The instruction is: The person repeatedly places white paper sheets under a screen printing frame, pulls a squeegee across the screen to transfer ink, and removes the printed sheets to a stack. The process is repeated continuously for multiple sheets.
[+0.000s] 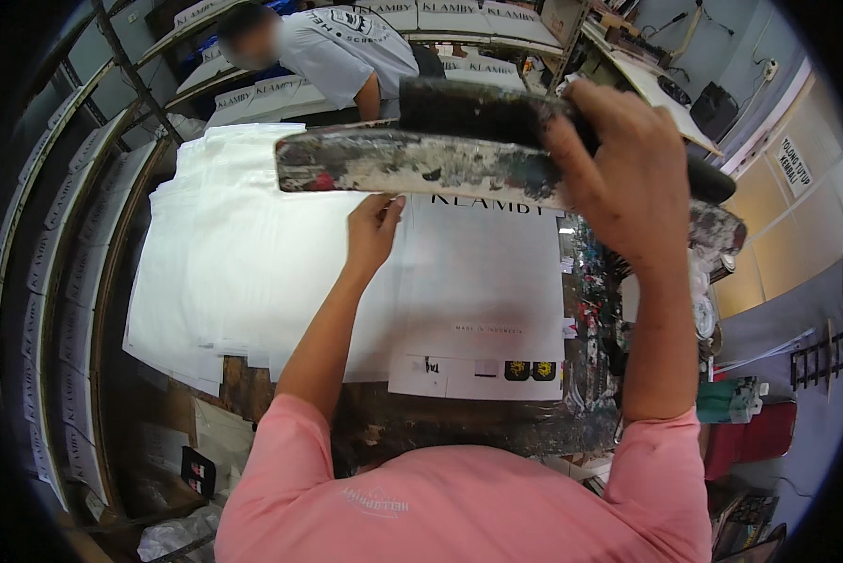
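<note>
Sheet's (482,281) top edge behind squeegee (421,164)
</note>
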The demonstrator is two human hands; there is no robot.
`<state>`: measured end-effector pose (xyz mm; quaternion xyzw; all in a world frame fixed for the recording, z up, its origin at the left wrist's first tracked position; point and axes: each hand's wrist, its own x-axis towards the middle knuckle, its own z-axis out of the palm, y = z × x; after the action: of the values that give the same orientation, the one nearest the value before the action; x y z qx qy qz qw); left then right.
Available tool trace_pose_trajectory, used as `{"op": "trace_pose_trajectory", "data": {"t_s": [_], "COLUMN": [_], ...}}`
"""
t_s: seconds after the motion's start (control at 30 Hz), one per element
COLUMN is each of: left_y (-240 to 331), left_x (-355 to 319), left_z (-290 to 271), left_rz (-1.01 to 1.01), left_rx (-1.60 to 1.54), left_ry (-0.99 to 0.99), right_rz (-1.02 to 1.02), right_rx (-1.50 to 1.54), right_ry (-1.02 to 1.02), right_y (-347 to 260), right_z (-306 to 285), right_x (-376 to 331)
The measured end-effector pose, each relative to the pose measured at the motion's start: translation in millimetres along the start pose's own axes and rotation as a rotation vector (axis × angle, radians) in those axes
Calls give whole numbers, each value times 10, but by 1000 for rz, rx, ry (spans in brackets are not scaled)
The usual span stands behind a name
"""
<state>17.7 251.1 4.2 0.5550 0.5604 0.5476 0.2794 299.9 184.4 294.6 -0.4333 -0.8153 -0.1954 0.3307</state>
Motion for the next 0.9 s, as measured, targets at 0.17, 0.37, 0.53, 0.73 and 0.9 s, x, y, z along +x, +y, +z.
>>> {"op": "trace_pose_trajectory", "data": {"t_s": [0.17,0.37,0.53,0.73,0.9], "left_y": [-836,-1071,-671,-676,-1275], "left_x": [1025,1284,1432,669,-184], "left_z": [598,836,459,-1060,-2476], "left_rz": [343,502,113,-193,-143], "left_rx": [596,555,91,134,205], "left_ry": [-96,-141,-268,37,356], "right_rz": [-12,43,178,120,-23], "right_rx": [-21,45,267,70,32], "right_ry": [12,-86,-249,-87,113], "right_y": [140,221,-47,5,151], "right_z": [-10,-107,-432,-145,119], "right_x": [294,382,643,370,-35]}}
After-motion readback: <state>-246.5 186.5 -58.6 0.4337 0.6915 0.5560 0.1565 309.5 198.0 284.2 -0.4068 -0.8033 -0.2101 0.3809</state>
